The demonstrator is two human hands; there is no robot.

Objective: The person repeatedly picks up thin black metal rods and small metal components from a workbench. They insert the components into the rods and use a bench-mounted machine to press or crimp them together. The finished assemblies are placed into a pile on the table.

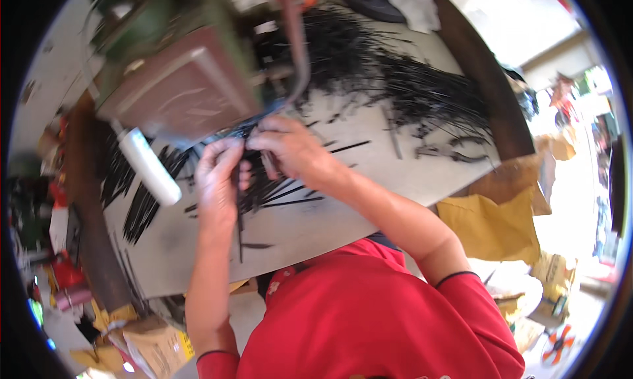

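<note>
Both hands work close together at the mouth of a green bench machine (178, 69), just under its curved metal lever (298, 56). The left hand (217, 174) has its grip closed around a small bundle of thin black strips (239, 201), which hang down past the palm toward the person. The right hand (290, 148) pinches the upper ends of the same strips between thumb and fingertips, right beside the machine's opening; its grip is closed too, though exactly how many strips it has hold of I cannot tell.

Loose strips lie scattered on the pale bench (369, 194), with a large tangled heap of black strips (409, 82) behind. A white roller handle (150, 166) juts out just left of the left hand, and a pair of pliers (452, 151) rests well off to the right.

The risk I see is the fingertips sitting so close to the machine's working parts: a slip could bring them under the lever. The bundle could also fan out and drop strips if the left hand's hold loosens.
</note>
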